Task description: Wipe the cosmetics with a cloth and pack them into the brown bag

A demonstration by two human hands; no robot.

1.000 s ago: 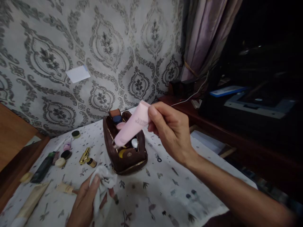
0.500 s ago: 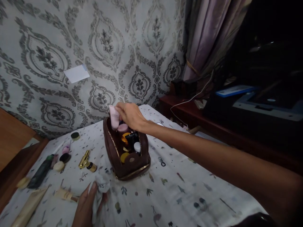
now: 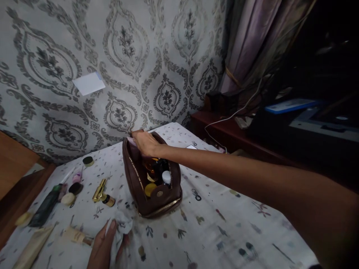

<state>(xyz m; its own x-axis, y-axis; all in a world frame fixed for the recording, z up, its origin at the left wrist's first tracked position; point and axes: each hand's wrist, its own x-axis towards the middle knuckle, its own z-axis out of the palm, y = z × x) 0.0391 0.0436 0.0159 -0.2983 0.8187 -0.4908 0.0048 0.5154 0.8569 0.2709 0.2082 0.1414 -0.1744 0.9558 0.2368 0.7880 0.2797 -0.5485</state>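
A brown cosmetic bag (image 3: 130,179) stands unzipped on the patterned sheet. My right hand (image 3: 147,144) reaches into its far end, closed on a pale pink tube (image 3: 134,147) that is now mostly down inside; the fingertips are partly hidden. Nearer in the bag lie an amber jar (image 3: 151,164), a white-capped container (image 3: 166,177) and a round yellow lid (image 3: 150,189). In front of the bag, at the lower left, my left hand (image 3: 105,243) grips a crumpled white wipe (image 3: 120,226) between thumb and fingers.
Left of the bag lie gold-capped bottles (image 3: 102,192), a dark green bottle (image 3: 46,203), a beige tube (image 3: 33,246), small jars (image 3: 68,198) and a dark-lidded jar (image 3: 88,161). A patterned wall rises behind. At right, a white cable (image 3: 232,116) crosses a reddish shelf (image 3: 200,116).
My right hand has lowered the pink tube from above the rim into the bag's far end. My left hand stays put with the wipe. The view has shifted slightly.
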